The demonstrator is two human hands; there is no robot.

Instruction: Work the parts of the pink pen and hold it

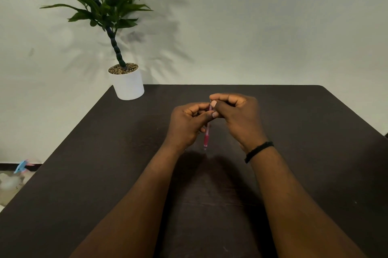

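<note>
A thin red pen (206,136) hangs point-down above the dark table (105,163), near its middle. My left hand (186,125) grips the pen's upper barrel with curled fingers and thumb. My right hand (237,115) pinches the pen's top end between thumb and forefinger, right beside the left hand. The two hands touch each other around the pen. The pen's upper part is hidden by the fingers; its red grip and tip show below them. A black band sits on my right wrist.
A green plant in a white pot (128,83) stands at the table's far left corner, against a pale wall. The floor at the lower left holds a small blue object (22,166).
</note>
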